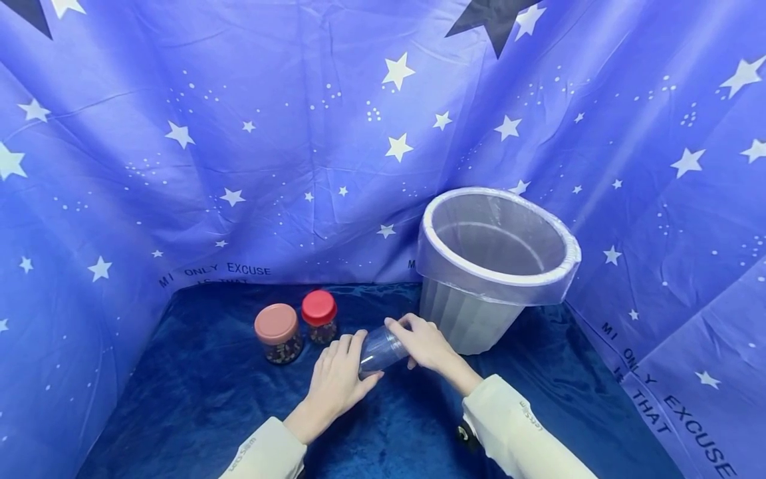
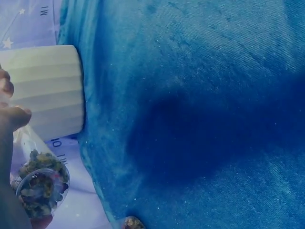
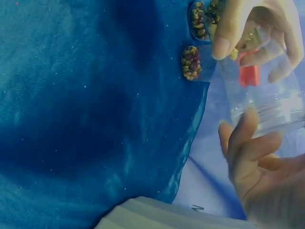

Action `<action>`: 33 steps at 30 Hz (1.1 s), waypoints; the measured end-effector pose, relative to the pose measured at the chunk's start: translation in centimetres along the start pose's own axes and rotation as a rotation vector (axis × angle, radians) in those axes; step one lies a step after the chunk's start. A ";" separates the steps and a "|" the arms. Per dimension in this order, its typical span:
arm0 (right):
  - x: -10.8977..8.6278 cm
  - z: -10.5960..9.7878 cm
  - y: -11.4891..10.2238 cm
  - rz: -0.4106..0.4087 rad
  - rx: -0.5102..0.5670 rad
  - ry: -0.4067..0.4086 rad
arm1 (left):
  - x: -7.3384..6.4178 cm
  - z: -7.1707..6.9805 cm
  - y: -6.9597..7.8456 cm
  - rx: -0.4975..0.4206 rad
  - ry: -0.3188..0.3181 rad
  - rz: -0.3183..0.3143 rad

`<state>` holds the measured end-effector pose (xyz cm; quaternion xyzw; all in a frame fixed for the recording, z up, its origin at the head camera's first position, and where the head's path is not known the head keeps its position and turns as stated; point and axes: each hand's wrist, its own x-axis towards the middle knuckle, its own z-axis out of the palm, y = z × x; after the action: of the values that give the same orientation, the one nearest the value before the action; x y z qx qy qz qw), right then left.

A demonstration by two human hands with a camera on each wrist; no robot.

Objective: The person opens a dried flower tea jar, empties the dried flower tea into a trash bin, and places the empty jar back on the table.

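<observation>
Head cam: high, fwd/down at hands [image 1: 338, 369]; L/R wrist cams: close, turned sideways, both incl. bin [image 1: 469, 319].

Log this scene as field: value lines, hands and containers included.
left hand: grips clear jar near its base
right hand: holds the jar's threaded end
jar pose: tilted, threaded end toward person's right
jar contents: small mixed pieces at base end
other jars: pink-lidded jar, red-lidded jar, upright, left of clear jar
bin: right side, clear liner folded over rim
surface: dark blue cloth
</observation>
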<state>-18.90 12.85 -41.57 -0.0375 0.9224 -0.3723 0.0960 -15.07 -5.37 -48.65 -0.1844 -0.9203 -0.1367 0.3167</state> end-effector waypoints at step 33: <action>0.1 -1.2 1.1 -0.232 0.067 -0.194 | 0.7 -1.1 -0.5 -0.302 -0.239 -0.074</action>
<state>-19.25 14.42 -41.50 -0.1764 0.8853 -0.4061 0.1422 -15.21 -6.01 -47.37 -0.2107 -0.9266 -0.2619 0.1684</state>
